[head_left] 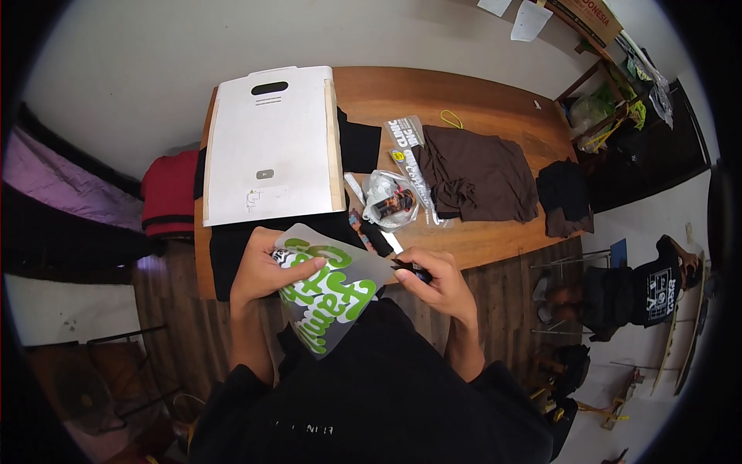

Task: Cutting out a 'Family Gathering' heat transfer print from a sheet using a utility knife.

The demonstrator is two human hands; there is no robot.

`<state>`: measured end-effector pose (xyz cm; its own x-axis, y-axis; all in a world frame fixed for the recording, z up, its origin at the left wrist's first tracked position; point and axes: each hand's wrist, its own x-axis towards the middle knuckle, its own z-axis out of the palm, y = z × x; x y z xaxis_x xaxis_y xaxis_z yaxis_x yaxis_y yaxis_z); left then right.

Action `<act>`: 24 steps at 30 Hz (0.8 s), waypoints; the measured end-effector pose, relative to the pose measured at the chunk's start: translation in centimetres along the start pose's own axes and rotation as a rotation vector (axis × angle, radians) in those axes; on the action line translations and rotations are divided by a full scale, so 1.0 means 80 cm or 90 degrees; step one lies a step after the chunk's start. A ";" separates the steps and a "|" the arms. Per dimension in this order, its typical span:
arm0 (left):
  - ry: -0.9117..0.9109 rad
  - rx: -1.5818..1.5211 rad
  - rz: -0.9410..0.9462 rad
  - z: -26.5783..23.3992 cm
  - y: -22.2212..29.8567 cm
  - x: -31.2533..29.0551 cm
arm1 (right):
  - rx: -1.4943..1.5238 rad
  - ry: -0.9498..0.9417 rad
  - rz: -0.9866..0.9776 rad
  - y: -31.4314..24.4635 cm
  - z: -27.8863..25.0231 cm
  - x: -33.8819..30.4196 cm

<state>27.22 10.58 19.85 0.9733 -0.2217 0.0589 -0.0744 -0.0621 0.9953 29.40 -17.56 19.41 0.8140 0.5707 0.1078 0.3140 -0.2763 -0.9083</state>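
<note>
The sheet (334,290), see-through with green and white lettering, is up in front of the person's torso by the table's near edge, tilted with a corner pointing down. The left hand (267,267) is closed on its upper left side, thumb flat across the print, the other fingers mostly hidden behind. The right hand (437,284) is curled, with a small black tool (415,271) pinched between thumb and fingers at the sheet's right corner; whether the tool touches the sheet I cannot tell. On the wooden table (402,89) beyond, a white panel (270,170) with 1 dark slot near its far end lies over black cloth (359,147). Just right of it sits a clear bag (377,187) with dark and orange things in it, then printed strips (413,174), beside a rumpled brown cloth (487,174). A yellow loop (451,118) lies near the brown cloth's far edge, and a dark bundle (564,193) sits at the table's right end. Farther right, 1 co-worker in a black shirt (657,294) is seated.
</note>
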 end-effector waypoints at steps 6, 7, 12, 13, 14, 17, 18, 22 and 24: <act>0.001 0.005 -0.003 0.001 0.003 0.000 | 0.001 -0.002 -0.005 0.000 -0.001 -0.001; 0.003 0.002 -0.004 0.001 0.002 -0.001 | 0.001 -0.003 -0.005 -0.001 -0.001 -0.001; 0.015 -0.006 -0.006 0.004 0.003 -0.002 | -0.004 -0.001 0.009 -0.004 -0.002 0.000; 0.018 -0.009 -0.012 0.004 0.004 -0.003 | -0.004 -0.002 0.008 -0.004 -0.002 -0.001; 0.019 -0.009 -0.012 0.005 0.003 -0.003 | -0.006 0.002 0.010 -0.004 -0.002 -0.001; 0.015 -0.018 -0.014 0.005 0.003 -0.004 | -0.009 0.014 0.001 -0.003 0.000 -0.001; 0.015 -0.014 -0.013 0.005 0.002 -0.004 | -0.010 0.022 -0.009 -0.002 0.000 -0.001; 0.026 -0.009 -0.014 0.006 0.002 -0.004 | -0.007 0.021 -0.002 0.001 0.001 -0.001; 0.024 -0.009 -0.010 0.006 0.001 -0.005 | 0.000 0.012 0.004 0.000 0.001 -0.001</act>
<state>26.75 10.20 19.89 0.9818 -0.1843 0.0465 -0.0569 -0.0519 0.9970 29.32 -17.55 19.36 0.8250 0.5546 0.1090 0.3085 -0.2804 -0.9090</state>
